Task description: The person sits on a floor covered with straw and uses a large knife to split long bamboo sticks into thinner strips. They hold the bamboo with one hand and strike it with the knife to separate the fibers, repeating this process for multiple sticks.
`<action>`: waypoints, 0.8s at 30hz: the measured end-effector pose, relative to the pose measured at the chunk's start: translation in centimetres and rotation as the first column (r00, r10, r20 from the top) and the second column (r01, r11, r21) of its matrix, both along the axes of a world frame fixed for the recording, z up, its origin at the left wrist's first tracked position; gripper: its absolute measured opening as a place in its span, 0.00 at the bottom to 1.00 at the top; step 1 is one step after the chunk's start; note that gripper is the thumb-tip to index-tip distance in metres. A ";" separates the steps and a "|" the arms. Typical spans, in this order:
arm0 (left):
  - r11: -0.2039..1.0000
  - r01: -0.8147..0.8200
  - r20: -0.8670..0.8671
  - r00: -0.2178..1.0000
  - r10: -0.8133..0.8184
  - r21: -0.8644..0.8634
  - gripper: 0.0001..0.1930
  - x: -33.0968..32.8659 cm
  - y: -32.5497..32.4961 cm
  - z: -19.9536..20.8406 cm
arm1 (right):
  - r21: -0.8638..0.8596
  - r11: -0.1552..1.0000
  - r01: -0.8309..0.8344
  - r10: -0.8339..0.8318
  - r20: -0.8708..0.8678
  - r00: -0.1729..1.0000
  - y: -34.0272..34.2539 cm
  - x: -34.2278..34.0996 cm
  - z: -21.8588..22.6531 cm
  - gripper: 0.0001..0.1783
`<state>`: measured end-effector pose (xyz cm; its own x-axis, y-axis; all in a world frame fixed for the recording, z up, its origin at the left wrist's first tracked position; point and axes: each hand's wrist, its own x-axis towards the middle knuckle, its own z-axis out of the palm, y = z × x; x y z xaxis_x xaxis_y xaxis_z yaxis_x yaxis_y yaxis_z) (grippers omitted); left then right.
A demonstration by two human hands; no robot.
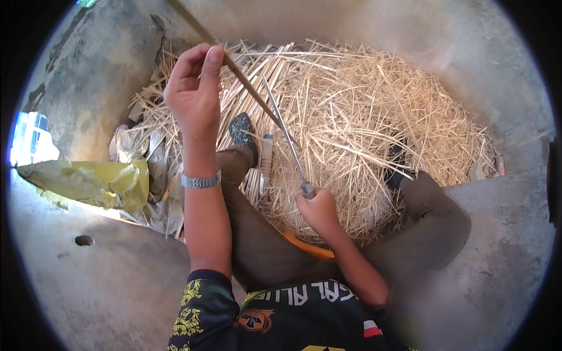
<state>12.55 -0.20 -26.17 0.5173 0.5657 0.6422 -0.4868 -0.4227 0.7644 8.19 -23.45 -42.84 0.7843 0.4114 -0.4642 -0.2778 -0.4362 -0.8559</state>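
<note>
My left hand [198, 96], raised at the upper left and wearing a metal watch band on its wrist, pinches a long, thin brown bamboo strip [253, 90] between thumb and fingers. The strip slants from the top edge down to the right. Lower down, my right hand [319, 212] is wrapped around the grey handle of a knife [291, 147]. Its long, narrow blade points up and a little left, crossing the lower part of the strip. Whether blade and strip touch there, I cannot tell.
A large heap of pale shavings and split strips [351, 111] covers the floor between my spread legs. Grey concrete walls [468, 41] curve around it. A yellow-green sheet [111, 184] lies at the left, and an orange curved object [310, 245] shows by my thigh.
</note>
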 end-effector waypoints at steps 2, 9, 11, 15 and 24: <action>1.000 0.017 0.016 1.000 -0.017 0.024 0.09 0.4 -0.2 0.0 | 0.046 0.999 -0.004 -0.002 0.120 0.993 0.4 -0.2 2.9 0.16; 0.998 0.029 0.081 0.996 -0.034 0.055 0.10 2.2 -1.5 -0.4 | 0.045 0.997 0.056 -0.058 0.059 0.997 0.7 -0.9 -5.6 0.15; 0.999 0.031 0.127 0.991 -0.029 -0.017 0.08 2.1 -1.1 0.4 | -0.097 0.994 0.049 -0.050 -0.015 0.999 0.4 0.0 -6.4 0.16; 0.997 -0.074 0.059 0.996 0.073 0.013 0.09 0.5 0.5 0.7 | 0.003 0.999 0.041 -0.041 0.048 0.998 1.4 0.3 0.4 0.18; 0.968 -0.193 0.033 0.981 0.190 0.159 0.10 0.7 0.8 0.6 | -0.009 0.976 0.216 -0.206 -0.349 0.914 1.3 -1.3 -12.2 0.14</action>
